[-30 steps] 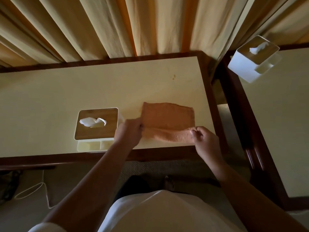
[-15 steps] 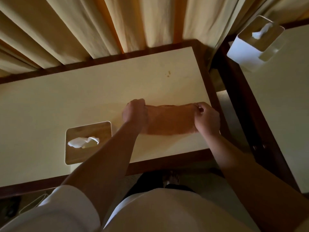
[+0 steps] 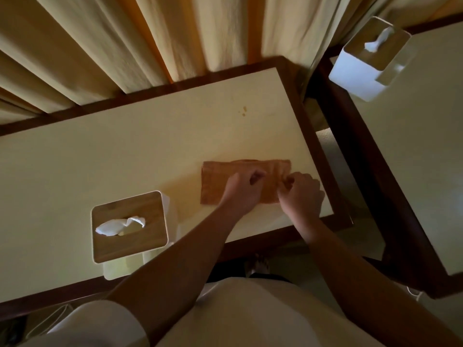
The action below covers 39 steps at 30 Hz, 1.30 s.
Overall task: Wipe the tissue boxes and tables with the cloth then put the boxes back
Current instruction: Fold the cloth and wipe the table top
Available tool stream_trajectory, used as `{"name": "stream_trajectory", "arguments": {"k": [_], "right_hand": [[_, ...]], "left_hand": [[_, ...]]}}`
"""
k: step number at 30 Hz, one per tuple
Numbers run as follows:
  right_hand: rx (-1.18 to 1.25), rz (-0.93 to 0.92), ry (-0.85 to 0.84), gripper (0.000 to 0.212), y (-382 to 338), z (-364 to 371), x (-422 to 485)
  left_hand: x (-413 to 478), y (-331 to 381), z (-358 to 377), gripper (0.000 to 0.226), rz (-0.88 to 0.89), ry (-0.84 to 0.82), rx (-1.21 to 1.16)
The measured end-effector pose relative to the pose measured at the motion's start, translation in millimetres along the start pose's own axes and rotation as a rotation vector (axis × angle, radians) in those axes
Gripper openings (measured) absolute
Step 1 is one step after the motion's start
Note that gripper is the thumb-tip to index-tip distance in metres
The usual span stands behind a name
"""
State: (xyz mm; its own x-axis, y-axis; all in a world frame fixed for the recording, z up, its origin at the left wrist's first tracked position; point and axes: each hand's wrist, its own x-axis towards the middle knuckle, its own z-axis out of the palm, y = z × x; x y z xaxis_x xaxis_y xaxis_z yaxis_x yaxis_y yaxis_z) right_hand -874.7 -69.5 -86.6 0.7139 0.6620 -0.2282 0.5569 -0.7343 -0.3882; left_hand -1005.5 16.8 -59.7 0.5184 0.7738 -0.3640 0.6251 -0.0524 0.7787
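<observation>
On cream table (image 3: 125,159) (curtains (image 3: 175,33) behind): folded cloth (image 3: 215,181).

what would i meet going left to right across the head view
tissue box with wooden lid → left hand → right hand → second tissue box on the other table; the cloth lies under both hands, so it has no clear place

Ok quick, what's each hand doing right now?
Left hand: fingers curled, pinching the folded orange fabric cloth.
Right hand: fingers curled, pinching the same cloth near its right end.
</observation>
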Motion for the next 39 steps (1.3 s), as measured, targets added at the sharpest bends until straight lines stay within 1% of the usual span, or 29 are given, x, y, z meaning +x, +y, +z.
{"name": "stream_trajectory", "arguments": {"k": [2, 5, 7, 8, 10, 13, 15, 17, 19, 22, 23, 25, 27, 29, 30, 31, 32, 33, 34, 35, 37, 38, 39], "right_hand": [[0.091, -0.002, 0.012, 0.019, -5.2, -2.8, -3.0], [0.437, -0.014, -0.020, 0.010, -19.0, -12.8, -11.1], [0.551, -0.116, -0.038, 0.005, -30.4, -18.2, -17.6], [0.568, -0.182, -0.045, 0.004, -35.5, -18.5, -19.8], [0.561, -0.277, -0.098, 0.011, -47.5, -15.9, -24.1], [0.627, -0.316, -0.266, 0.019, -69.4, -9.6, -32.4], [0.685, -0.333, -0.378, 0.023, -81.2, -4.4, -36.7], [0.659, -0.343, -0.380, 0.024, -88.2, 0.1, -37.8], [0.592, -0.357, -0.297, 0.023, -89.7, 4.2, -36.7], [0.547, -0.386, -0.229, 0.021, -84.4, 8.5, -33.7], [0.509, -0.411, -0.209, 0.021, -79.5, 11.2, -32.5], [0.382, -0.448, -0.152, 0.017, -66.4, 18.4, -29.6], [0.257, -0.503, -0.060, 0.016, -50.6, 23.9, -31.4], [0.153, -0.617, 0.051, 0.022, -36.1, 30.3, -34.3], [0.092, -0.660, 0.069, 0.028, -29.4, 32.9, -35.0], [0.024, -0.683, 0.046, 0.036, -22.7, 36.6, -35.4], [-0.044, -0.689, -0.001, 0.043, -16.3, 40.7, -35.9], [-0.101, -0.686, -0.053, 0.049, -10.3, 44.0, -36.9], [-0.150, -0.684, -0.099, 0.055, -6.6, 47.1, -37.1], [-0.194, -0.689, -0.132, 0.059, -3.4, 49.8, -37.1], [-0.269, -0.700, -0.168, 0.062, -1.1, 52.8, -35.2], [-0.291, -0.701, -0.174, 0.064, -0.5, 53.6, -33.6], [-0.303, -0.701, -0.175, 0.065, 0.2, 54.3, -31.9]], "left_hand": [[-2.2, 4.2, 7.6, 0.028, -0.112, -0.049, -0.179], [-5.6, 12.1, 2.9, 0.029, -0.250, -0.071, -0.486], [-7.9, 14.9, -4.3, 0.028, -0.292, -0.027, -0.656], [-7.8, 15.2, -8.8, 0.033, -0.307, -0.009, -0.696], [-10.0, 8.1, -19.5, 0.040, -0.351, 0.028, -0.717], [-15.7, -7.8, -37.1, 0.034, -0.408, 0.140, -0.733], [-18.4, -20.4, -46.6, 0.034, -0.421, 0.216, -0.719], [-21.9, -29.8, -54.3, 0.037, -0.442, 0.277, -0.717], [-24.8, -37.8, -59.1, 0.037, -0.472, 0.303, -0.642], [-22.9, -46.2, -63.1, 0.015, -0.454, 0.333, -0.408], [-22.4, -46.0, -64.9, 0.015, -0.436, 0.348, -0.327], [-23.5, -44.0, -66.6, 0.023, -0.392, 0.382, -0.180], [-26.7, -44.4, -64.6, 0.030, -0.312, 0.424, -0.080], [-30.2, -50.0, -61.9, 0.034, -0.201, 0.509, 0.056], [-32.3, -53.7, -58.6, 0.037, -0.104, 0.553, 0.157], [-34.0, -56.1, -54.2, 0.039, 0.029, 0.569, 0.248], [-33.8, -60.0, -48.3, 0.040, 0.182, 0.548, 0.315], [-32.5, -62.7, -41.4, 0.041, 0.318, 0.481, 0.367], [-30.4, -65.7, -35.3, 0.043, 0.405, 0.383, 0.432], [-29.8, -66.8, -29.6, 0.047, 0.426, 0.271, 0.513], [-26.7, -69.8, -19.0, 0.056, 0.302, 0.077, 0.650], [-23.6, -73.9, -14.4, 0.058, 0.233, 0.018, 0.683], [-21.2, -77.2, -10.5, 0.061, 0.207, -0.005, 0.699]]}}
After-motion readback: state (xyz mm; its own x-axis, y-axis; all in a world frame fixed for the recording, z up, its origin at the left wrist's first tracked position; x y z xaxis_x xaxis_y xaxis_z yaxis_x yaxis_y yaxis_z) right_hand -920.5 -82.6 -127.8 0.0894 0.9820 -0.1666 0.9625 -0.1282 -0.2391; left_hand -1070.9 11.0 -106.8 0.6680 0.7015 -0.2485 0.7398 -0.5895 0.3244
